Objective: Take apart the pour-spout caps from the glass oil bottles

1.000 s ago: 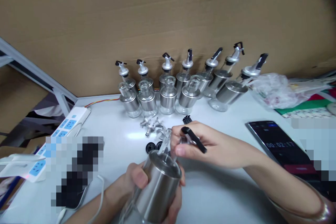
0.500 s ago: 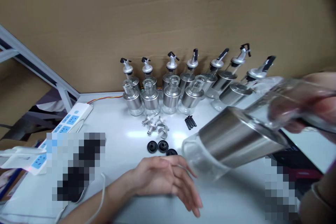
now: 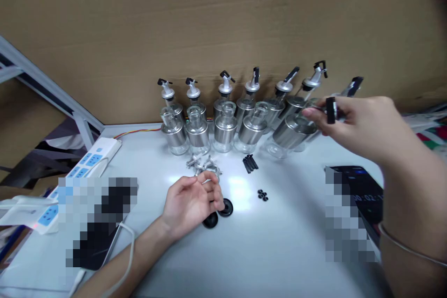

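My right hand grips the neck of an oil bottle with a steel band, at the right end of the front row. The bottle's black pourer lever shows between my fingers. Palm up, my left hand hovers with loosely curled fingers and nothing in them. Beside it lie black round caps, partly covered by the fingers. Silver pourer spouts lie just behind that hand. Several black levers and small black pieces lie nearer the middle.
Open-necked glass bottles stand in front of a back row with pourers fitted, such as one bottle. A power strip and a dark phone with a cable are on the left. Another phone lies at right. Cardboard walls the back.
My right hand has carried the bottle from the near right to the front row's right end. My left hand has moved left and slightly up, its fingers more curled.
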Action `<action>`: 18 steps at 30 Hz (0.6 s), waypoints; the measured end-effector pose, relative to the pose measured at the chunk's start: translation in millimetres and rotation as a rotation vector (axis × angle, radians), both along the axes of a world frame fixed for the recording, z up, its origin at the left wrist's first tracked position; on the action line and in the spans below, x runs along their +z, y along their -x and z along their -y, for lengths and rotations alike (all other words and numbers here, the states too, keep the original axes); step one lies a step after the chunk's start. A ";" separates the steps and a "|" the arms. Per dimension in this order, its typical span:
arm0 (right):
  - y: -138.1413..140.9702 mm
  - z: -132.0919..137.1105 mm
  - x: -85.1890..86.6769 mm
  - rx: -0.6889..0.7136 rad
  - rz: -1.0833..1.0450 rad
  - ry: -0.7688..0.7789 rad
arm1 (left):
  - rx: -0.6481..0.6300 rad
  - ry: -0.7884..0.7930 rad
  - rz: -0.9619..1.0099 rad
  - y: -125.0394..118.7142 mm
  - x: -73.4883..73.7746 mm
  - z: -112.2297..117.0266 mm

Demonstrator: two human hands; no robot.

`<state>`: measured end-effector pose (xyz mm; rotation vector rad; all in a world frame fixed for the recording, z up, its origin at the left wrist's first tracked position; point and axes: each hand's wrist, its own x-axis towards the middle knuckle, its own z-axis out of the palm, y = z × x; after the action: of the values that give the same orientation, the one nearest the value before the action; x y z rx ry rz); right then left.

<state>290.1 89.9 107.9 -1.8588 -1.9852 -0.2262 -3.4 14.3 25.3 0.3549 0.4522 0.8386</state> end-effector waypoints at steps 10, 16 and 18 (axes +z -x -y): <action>13.4 -12.7 -15.3 0.008 0.074 0.081 | 0.105 0.096 -0.018 0.2 4.1 -3.6; 13.7 -10.9 -14.5 0.026 -0.146 -0.127 | 0.211 0.035 -0.124 -0.7 7.1 -1.6; 13.2 -10.2 -13.0 -0.020 -0.306 -0.424 | 0.463 -0.098 -0.280 2.2 6.6 -3.4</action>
<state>276.9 100.0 94.9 -1.5383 -1.5696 -0.3192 -5.6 17.6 31.9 0.4700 0.7731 1.2708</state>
